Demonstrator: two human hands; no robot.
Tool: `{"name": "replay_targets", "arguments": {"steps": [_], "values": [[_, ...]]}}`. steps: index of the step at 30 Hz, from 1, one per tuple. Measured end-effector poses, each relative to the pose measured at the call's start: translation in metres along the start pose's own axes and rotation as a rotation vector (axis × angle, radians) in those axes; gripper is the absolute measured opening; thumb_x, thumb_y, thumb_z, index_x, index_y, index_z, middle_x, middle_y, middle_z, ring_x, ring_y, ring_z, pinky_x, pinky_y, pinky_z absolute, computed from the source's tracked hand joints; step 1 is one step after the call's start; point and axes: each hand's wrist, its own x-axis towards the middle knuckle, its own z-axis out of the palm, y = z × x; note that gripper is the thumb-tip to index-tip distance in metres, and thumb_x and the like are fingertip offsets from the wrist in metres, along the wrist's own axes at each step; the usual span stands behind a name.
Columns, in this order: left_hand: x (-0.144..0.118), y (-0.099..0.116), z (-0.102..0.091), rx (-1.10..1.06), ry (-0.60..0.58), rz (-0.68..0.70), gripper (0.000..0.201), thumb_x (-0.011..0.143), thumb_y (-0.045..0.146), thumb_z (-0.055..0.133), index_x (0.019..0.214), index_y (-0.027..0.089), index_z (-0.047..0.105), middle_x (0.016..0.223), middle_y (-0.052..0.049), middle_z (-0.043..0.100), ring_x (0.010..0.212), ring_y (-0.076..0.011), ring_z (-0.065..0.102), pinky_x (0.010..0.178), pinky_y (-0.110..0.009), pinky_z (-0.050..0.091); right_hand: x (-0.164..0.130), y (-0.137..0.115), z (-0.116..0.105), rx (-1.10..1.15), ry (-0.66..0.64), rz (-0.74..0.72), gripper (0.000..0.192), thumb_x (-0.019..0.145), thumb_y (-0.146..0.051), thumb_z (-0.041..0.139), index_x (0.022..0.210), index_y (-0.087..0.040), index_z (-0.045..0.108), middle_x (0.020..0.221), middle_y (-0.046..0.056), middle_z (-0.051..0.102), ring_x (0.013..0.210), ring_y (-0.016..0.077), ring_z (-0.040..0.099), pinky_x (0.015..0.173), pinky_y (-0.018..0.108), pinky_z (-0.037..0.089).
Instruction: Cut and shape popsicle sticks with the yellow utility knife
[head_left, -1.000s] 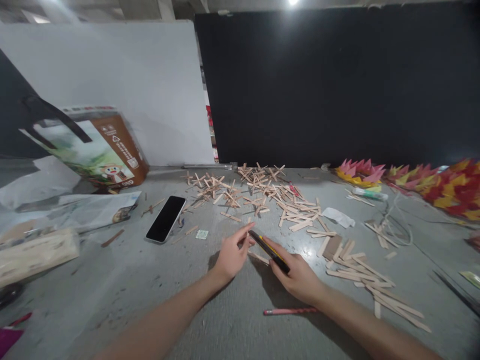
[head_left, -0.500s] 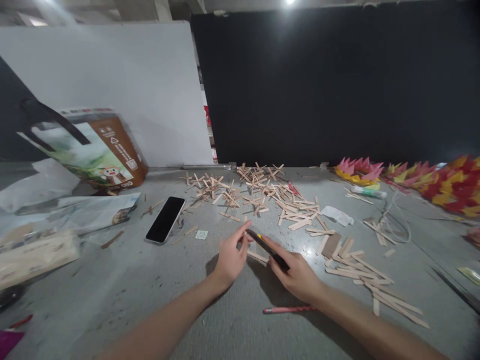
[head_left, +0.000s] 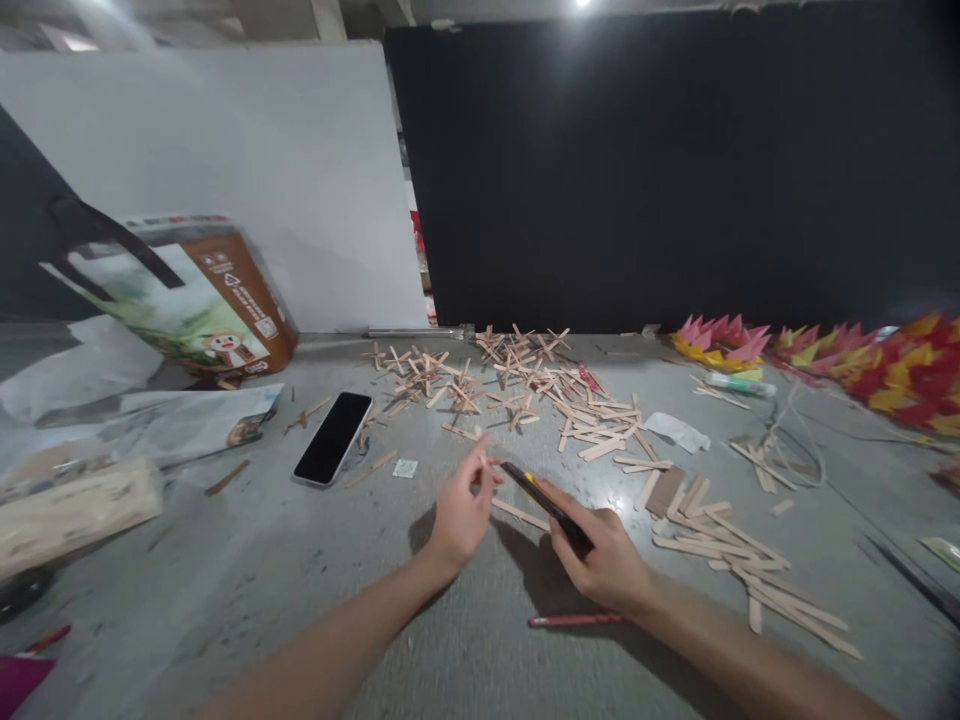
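My right hand point(head_left: 600, 555) grips a black and yellow utility knife point(head_left: 541, 495), its tip pointing up-left toward my left hand. My left hand point(head_left: 461, 505) rests on the grey table point(head_left: 225, 570), fingers pinched on a small piece of wooden stick right at the knife tip. A flat wooden stick point(head_left: 520, 514) lies on the table between the two hands. Many loose wooden sticks point(head_left: 592, 425) and glued stick crosses point(head_left: 427, 375) are scattered beyond my hands.
A black phone point(head_left: 332, 437) lies left of my hands. A red pencil point(head_left: 574, 620) lies under my right wrist. More sticks point(head_left: 750, 565) lie to the right. A tilted printed bag point(head_left: 191, 300) and papers sit far left; coloured paper flowers point(head_left: 847, 360) and a glue tube point(head_left: 739, 384) far right.
My right hand with the knife has drawn slightly back toward me and to the right. My left hand's fingers have lifted a little, still pinching the stick piece.
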Motion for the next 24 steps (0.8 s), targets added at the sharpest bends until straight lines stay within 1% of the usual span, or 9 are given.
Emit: {"name": "replay_targets", "arguments": {"steps": [2, 4, 6, 8, 12, 15, 18, 21, 24], "values": [[0.004, -0.004, -0.001, -0.02, 0.061, -0.054, 0.057, 0.106, 0.047, 0.052, 0.156, 0.02, 0.049, 0.111, -0.011, 0.079, 0.089, -0.0194, 0.079, 0.088, -0.035, 0.063, -0.002, 0.0, 0.0, -0.035, 0.01, 0.001, 0.056, 0.104, -0.03, 0.047, 0.16, -0.023, 0.05, 0.092, 0.008, 0.083, 0.049, 0.0169, 0.065, 0.062, 0.03, 0.06], [0.005, -0.004, -0.002, -0.051, -0.008, -0.018, 0.057, 0.107, 0.046, 0.049, 0.158, 0.02, 0.045, 0.106, -0.009, 0.079, 0.1, -0.0204, 0.078, 0.092, -0.035, 0.062, -0.002, 0.0, 0.0, -0.027, 0.01, 0.004, 0.055, 0.105, -0.03, 0.047, 0.159, -0.022, 0.051, 0.089, 0.007, 0.083, 0.048, 0.017, 0.064, 0.061, 0.03, 0.06], [0.003, 0.0, -0.001, -0.072, -0.149, 0.014, 0.059, 0.107, 0.046, 0.05, 0.16, 0.021, 0.042, 0.097, -0.006, 0.079, 0.1, -0.0201, 0.077, 0.094, -0.035, 0.061, -0.001, -0.001, -0.001, 0.02, 0.008, 0.008, 0.055, 0.104, -0.03, 0.048, 0.159, -0.023, 0.051, 0.101, 0.008, 0.084, 0.048, 0.0158, 0.065, 0.059, 0.029, 0.059], [0.001, 0.007, 0.0, -0.121, -0.231, 0.009, 0.064, 0.106, 0.048, 0.053, 0.162, 0.02, 0.037, 0.092, -0.005, 0.078, 0.091, -0.0192, 0.077, 0.09, -0.034, 0.061, 0.0, 0.0, -0.001, 0.071, 0.01, 0.021, 0.055, 0.105, -0.029, 0.048, 0.159, -0.024, 0.049, 0.115, 0.009, 0.082, 0.05, 0.0146, 0.066, 0.059, 0.028, 0.06], [0.004, 0.016, -0.001, -0.354, -0.256, -0.111, 0.089, 0.097, 0.054, 0.067, 0.164, 0.019, 0.02, 0.097, -0.007, 0.078, 0.08, -0.0194, 0.077, 0.08, -0.033, 0.061, 0.003, 0.001, -0.001, 0.123, 0.008, 0.068, 0.056, 0.105, -0.03, 0.048, 0.161, -0.026, 0.046, 0.126, 0.01, 0.078, 0.067, 0.0181, 0.075, 0.07, 0.03, 0.064], [0.009, 0.017, -0.001, -0.44, -0.285, -0.179, 0.081, 0.092, 0.055, 0.074, 0.151, 0.019, 0.032, 0.094, -0.006, 0.079, 0.078, -0.0194, 0.077, 0.078, -0.032, 0.059, 0.004, 0.002, -0.001, 0.131, -0.012, 0.092, 0.058, 0.104, -0.03, 0.049, 0.162, -0.026, 0.045, 0.121, 0.01, 0.08, 0.078, 0.0216, 0.078, 0.077, 0.031, 0.065], [0.011, 0.013, -0.001, -0.45, -0.327, -0.191, 0.059, 0.092, 0.056, 0.074, 0.129, 0.019, 0.045, 0.084, -0.004, 0.079, 0.077, -0.0192, 0.077, 0.08, -0.031, 0.058, 0.004, 0.003, 0.0, 0.122, -0.041, 0.105, 0.058, 0.105, -0.03, 0.049, 0.162, -0.025, 0.045, 0.111, 0.009, 0.082, 0.068, 0.0188, 0.075, 0.072, 0.029, 0.064], [0.011, 0.01, 0.0, -0.471, -0.322, -0.186, 0.053, 0.091, 0.057, 0.075, 0.118, 0.019, 0.049, 0.085, -0.005, 0.08, 0.078, -0.0199, 0.078, 0.081, -0.033, 0.059, 0.004, 0.003, 0.001, 0.106, -0.048, 0.107, 0.058, 0.105, -0.029, 0.049, 0.162, -0.025, 0.045, 0.108, 0.007, 0.082, 0.058, 0.015, 0.071, 0.065, 0.026, 0.063], [0.01, 0.009, 0.0, -0.478, -0.305, -0.19, 0.051, 0.09, 0.057, 0.076, 0.114, 0.019, 0.05, 0.084, -0.005, 0.08, 0.079, -0.021, 0.079, 0.082, -0.034, 0.059, 0.005, 0.003, 0.001, 0.071, -0.018, 0.077, 0.059, 0.103, -0.027, 0.051, 0.161, -0.025, 0.046, 0.114, 0.009, 0.082, 0.065, 0.0163, 0.075, 0.069, 0.026, 0.064]]}}
